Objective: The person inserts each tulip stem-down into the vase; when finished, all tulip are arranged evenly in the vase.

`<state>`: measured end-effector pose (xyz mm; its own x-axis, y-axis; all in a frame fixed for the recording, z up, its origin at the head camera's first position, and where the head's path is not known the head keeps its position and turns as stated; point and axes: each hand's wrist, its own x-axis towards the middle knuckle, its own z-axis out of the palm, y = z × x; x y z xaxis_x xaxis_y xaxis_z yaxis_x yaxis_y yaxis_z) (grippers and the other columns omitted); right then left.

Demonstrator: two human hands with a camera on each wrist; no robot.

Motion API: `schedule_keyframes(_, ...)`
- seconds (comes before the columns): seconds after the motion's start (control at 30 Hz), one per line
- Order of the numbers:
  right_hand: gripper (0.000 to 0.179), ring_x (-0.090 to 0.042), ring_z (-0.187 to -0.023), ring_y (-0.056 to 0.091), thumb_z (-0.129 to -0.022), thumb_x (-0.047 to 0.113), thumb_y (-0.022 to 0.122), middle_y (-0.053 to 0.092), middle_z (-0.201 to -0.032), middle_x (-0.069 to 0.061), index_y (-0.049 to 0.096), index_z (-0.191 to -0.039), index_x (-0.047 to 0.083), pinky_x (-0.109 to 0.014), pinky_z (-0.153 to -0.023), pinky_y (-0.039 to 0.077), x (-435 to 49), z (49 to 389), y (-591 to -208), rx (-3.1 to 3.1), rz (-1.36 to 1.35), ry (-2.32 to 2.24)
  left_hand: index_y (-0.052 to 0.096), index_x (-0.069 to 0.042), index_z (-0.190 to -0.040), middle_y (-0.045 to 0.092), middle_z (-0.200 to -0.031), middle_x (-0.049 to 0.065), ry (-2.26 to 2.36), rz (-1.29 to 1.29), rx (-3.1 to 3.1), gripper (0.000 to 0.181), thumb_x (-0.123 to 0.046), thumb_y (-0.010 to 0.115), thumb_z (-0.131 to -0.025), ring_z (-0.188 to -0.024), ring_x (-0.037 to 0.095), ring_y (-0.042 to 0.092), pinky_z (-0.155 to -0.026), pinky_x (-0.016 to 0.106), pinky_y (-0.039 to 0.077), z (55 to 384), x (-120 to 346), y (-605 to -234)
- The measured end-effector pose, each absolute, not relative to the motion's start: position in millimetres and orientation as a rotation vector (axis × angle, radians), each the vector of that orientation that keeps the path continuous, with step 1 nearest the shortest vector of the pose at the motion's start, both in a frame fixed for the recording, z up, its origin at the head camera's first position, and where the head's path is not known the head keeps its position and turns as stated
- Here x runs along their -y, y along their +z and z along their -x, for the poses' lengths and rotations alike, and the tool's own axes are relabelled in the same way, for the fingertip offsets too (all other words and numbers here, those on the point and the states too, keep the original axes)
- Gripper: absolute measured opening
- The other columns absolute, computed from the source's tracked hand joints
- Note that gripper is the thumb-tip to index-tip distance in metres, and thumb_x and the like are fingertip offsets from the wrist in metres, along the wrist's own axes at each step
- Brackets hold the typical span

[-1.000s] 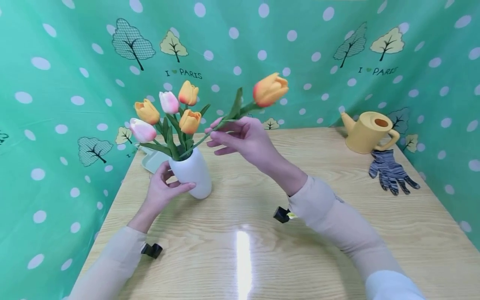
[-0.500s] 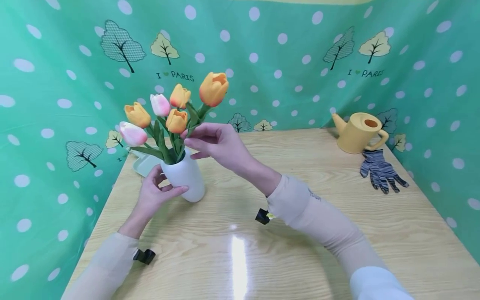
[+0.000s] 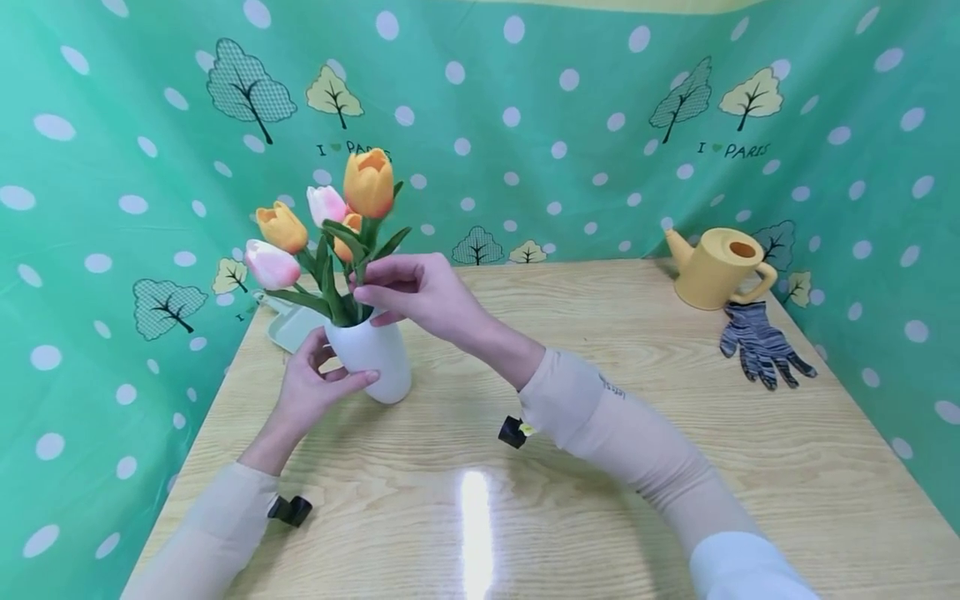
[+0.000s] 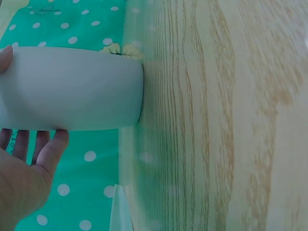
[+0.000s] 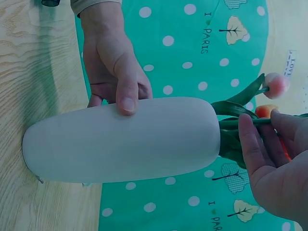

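Observation:
A white vase (image 3: 384, 358) stands at the left of the wooden table, with several orange and pink-white tulips (image 3: 272, 265) in it. My left hand (image 3: 321, 385) grips its side, thumb across the front; the left wrist view shows the fingers along the vase wall. Just above the rim, my right hand (image 3: 429, 293) pinches the green stem (image 5: 232, 124) of an orange tulip (image 3: 369, 183). That bloom rises highest of the bunch and overlaps others behind it. Its lower stem runs into the vase mouth, where the end is hidden.
A pale green dustpan-like tray (image 3: 283, 333) lies behind the vase. At the back right stand a yellow watering can (image 3: 720, 271) and, before it, a grey striped glove (image 3: 761, 346). A green dotted curtain (image 3: 555, 100) surrounds the table (image 3: 585, 517).
My right hand has brought the orange tulip leftward from the vase's right side and lowered its stem into the mouth, turning the bloom upright. The left hand keeps its grip on the vase.

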<state>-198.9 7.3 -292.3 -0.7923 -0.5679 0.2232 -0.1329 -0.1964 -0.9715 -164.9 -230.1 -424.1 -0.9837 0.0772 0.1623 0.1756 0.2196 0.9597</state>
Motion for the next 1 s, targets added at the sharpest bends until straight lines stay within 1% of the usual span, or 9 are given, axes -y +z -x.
schedule_keyframes(0.13,0.021,-0.032,-0.097,0.071,-0.094,0.006,0.073,0.071,-0.110,-0.017,0.069,-0.112,-0.004,-0.042,-0.081,0.063,-8,202,-293,-1.791,0.786,-2.063,0.046,-0.015,-0.146,0.051,-0.138,0.009,-1.895,0.245,2.392,0.078,-0.009,0.087,-0.081,-0.118,0.025,0.052,-0.089,0.023,0.057,165,229,-423)
schedule_keyframes(0.3,0.023,-0.031,-0.093,0.071,-0.092,0.006,0.076,0.071,-0.105,-0.013,0.071,-0.113,-0.004,-0.041,-0.078,0.063,-4,204,-299,-1.838,0.776,-2.044,0.045,-0.016,-0.147,0.051,-0.138,0.009,-1.877,0.238,2.404,0.078,-0.010,0.087,-0.081,-0.118,0.025,0.053,-0.088,0.022,0.057,165,230,-423)
schedule_keyframes(0.53,0.016,-0.026,-0.085,0.071,-0.089,0.005,0.079,0.073,-0.095,-0.008,0.073,-0.102,0.001,-0.040,-0.072,0.064,1,204,-309,-1.915,0.813,-2.040,0.046,-0.017,-0.147,0.051,-0.138,0.009,-1.882,0.242,2.397,0.079,-0.009,0.087,-0.081,-0.118,0.025,0.053,-0.088,0.023,0.058,165,230,-425)
schedule_keyframes(0.63,0.017,-0.021,-0.080,0.069,-0.086,0.009,0.083,0.072,-0.090,-0.005,0.072,-0.098,0.004,-0.033,-0.070,0.062,2,204,-312,-2.056,0.806,-2.002,0.046,-0.017,-0.147,0.051,-0.138,0.009,-1.898,0.241,2.387,0.079,-0.008,0.087,-0.081,-0.118,0.024,0.053,-0.088,0.023,0.058,165,229,-425)
schedule_keyframes(0.7,0.022,-0.018,-0.077,0.066,-0.083,0.013,0.086,0.069,-0.089,-0.003,0.072,-0.099,0.008,-0.027,-0.066,0.059,1,204,-314,-2.171,0.776,-1.941,0.047,-0.016,-0.146,0.052,-0.137,0.010,-1.905,0.240,2.378,0.078,-0.007,0.088,-0.080,-0.118,0.024,0.054,-0.088,0.024,0.058,165,229,-426)
schedule_keyframes(0.77,0.028,-0.016,-0.075,0.062,-0.080,0.015,0.089,0.066,-0.090,-0.005,0.069,-0.098,0.008,-0.024,-0.064,0.055,-1,204,-316,-2.266,0.719,-1.866,0.048,-0.015,-0.146,0.053,-0.135,0.011,-1.908,0.239,2.373,0.078,-0.006,0.088,-0.080,-0.117,0.024,0.054,-0.087,0.024,0.058,166,228,-426)
schedule_keyframes(0.83,0.033,-0.016,-0.075,0.060,-0.079,0.015,0.090,0.063,-0.094,-0.009,0.067,-0.102,0.008,-0.024,-0.065,0.054,-4,204,-319,-2.289,0.675,-1.811,0.048,-0.015,-0.145,0.053,-0.134,0.011,-1.905,0.241,2.371,0.077,-0.006,0.088,-0.079,-0.116,0.024,0.054,-0.087,0.024,0.058,166,228,-426)
schedule_keyframes(0.93,0.036,-0.017,-0.078,0.060,-0.081,0.014,0.089,0.062,-0.103,-0.015,0.064,-0.106,0.006,-0.024,-0.071,0.056,-10,204,-325,-2.266,0.649,-1.781,0.048,-0.015,-0.144,0.052,-0.134,0.009,-1.909,0.246,2.363,0.076,-0.005,0.087,-0.080,-0.116,0.024,0.053,-0.087,0.023,0.058,166,228,-426)
schedule_keyframes(1.0,0.037,-0.019,-0.081,0.060,-0.083,0.014,0.087,0.061,-0.105,-0.015,0.064,-0.111,0.007,-0.026,-0.073,0.057,-14,206,-331,-2.231,0.663,-1.790,0.048,-0.015,-0.144,0.052,-0.135,0.009,-1.914,0.249,2.357,0.076,-0.004,0.087,-0.080,-0.116,0.024,0.052,-0.087,0.022,0.058,166,229,-426)
